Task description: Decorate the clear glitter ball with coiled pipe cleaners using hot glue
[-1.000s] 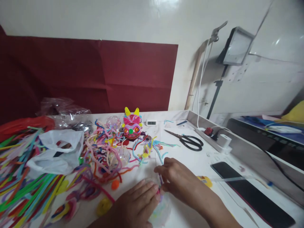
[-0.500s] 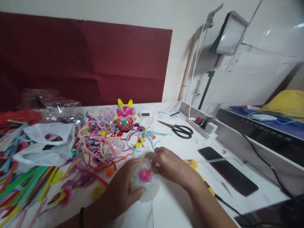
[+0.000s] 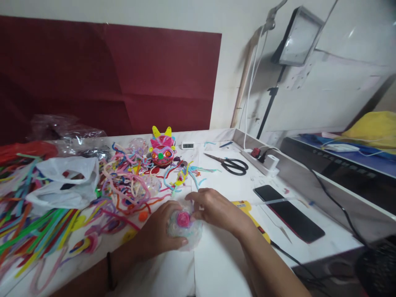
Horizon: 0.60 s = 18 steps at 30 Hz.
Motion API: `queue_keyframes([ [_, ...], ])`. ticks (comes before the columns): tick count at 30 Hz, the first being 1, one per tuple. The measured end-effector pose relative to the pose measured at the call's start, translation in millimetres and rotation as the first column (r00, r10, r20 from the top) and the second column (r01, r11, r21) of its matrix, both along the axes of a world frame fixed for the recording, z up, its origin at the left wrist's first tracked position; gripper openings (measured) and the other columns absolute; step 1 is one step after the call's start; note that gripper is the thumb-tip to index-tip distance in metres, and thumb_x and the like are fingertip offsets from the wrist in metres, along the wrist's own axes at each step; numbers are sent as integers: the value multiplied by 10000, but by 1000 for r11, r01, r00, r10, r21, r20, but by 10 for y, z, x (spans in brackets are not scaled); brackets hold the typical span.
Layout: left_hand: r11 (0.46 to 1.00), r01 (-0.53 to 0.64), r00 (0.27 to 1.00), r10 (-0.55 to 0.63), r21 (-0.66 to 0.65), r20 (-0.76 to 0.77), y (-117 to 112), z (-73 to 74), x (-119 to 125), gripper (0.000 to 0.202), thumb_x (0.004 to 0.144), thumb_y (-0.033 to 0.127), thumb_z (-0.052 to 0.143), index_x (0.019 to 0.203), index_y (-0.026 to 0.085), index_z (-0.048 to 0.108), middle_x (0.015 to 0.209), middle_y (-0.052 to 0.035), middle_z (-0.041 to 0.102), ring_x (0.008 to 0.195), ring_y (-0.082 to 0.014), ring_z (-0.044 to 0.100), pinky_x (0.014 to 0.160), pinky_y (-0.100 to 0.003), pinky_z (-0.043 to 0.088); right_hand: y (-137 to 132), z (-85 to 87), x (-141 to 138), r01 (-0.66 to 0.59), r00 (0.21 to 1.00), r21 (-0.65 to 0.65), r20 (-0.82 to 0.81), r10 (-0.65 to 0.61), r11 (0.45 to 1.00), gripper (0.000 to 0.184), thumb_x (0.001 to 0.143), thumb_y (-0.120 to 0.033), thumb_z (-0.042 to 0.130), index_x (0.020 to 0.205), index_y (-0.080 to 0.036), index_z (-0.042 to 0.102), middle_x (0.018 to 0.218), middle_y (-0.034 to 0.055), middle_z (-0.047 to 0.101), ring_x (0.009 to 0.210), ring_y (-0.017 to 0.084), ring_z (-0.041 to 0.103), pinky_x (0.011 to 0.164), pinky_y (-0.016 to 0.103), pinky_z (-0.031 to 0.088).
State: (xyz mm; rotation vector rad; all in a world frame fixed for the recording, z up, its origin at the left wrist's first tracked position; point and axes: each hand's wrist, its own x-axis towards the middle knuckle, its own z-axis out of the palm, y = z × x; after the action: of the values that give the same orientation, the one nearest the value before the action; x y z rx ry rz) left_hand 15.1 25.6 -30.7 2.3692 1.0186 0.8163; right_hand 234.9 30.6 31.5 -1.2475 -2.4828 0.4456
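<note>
Translucent ball [image 3: 194, 237], pink coil [image 3: 183, 219] on its face, is at 6 o'clock in my view, over the white surface [image 3: 222, 260]. My left hand [image 3: 156, 229] cups it, fingers and thumb curved around its 9 o'clock side; my right hand [image 3: 216, 208] bends its fingers in at 1 o'clock (whether they pinch anything, I cannot tell). Black phone [image 3: 289, 212]: 3 o'clock from the ball.

From my station, I read the ball [image 3: 193, 237] as translucent, faintly glossy plastic, its pink centre [image 3: 183, 219] soft and matt. The strips [image 3: 46, 227] look fuzzy, the white bag [image 3: 85, 193] thin, crinkled plastic; the scissors' blades [image 3: 214, 157] metal, the phone [image 3: 289, 214] smooth and glossy, the maroon sheet [image 3: 168, 74] matt, creased.
</note>
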Motion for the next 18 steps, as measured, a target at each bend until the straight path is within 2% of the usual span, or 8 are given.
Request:
queue_keyframes([
  [5, 990, 108, 993, -111, -90, -28, 156, 55, -88, 613, 609, 415, 796, 1131, 223, 537, 1135, -53, 617, 1048, -279, 605, 911, -395, 484, -25, -59, -13, 7, 999, -3, -38, -7, 1000, 259, 792, -190, 759, 1040, -183, 684, 823, 35, 710, 775, 181, 642, 671, 245, 410],
  [10, 969, 189, 977, -202, -160, -73, 253, 165, -149, 640, 641, 457, 785, 1190, 231, 546, 1175, -52, 636, 1054, -285, 617, 904, -397, 496, -23, -79, -38, -3, 998, -2, -67, 3, 1000, 239, 802, -184, 749, 1033, -173, 686, 795, 37, 704, 756, 184, 644, 668, 248, 417],
  [15, 951, 244, 955, -270, -190, -122, 173, 373, -152, 553, 733, 382, 746, 1237, 261, 551, 1282, -47, 612, 1177, -277, 570, 1012, -407, 446, -33, -110, -52, 9, 996, 5, -85, -8, 1000, 206, 846, -238, 717, 1031, -152, 689, 799, 67, 703, 741, 196, 645, 651, 260, 418],
  [18, 970, 214, 955, -233, -118, -183, 54, 465, -85, 465, 773, 290, 713, 1215, 253, 573, 1300, -54, 591, 1209, -278, 536, 1035, -419, 425, -32, -131, -50, 3, 996, 6, -94, -3, 1000, 214, 866, -257, 699, 1050, -151, 686, 807, 72, 703, 743, 192, 644, 666, 261, 424],
])
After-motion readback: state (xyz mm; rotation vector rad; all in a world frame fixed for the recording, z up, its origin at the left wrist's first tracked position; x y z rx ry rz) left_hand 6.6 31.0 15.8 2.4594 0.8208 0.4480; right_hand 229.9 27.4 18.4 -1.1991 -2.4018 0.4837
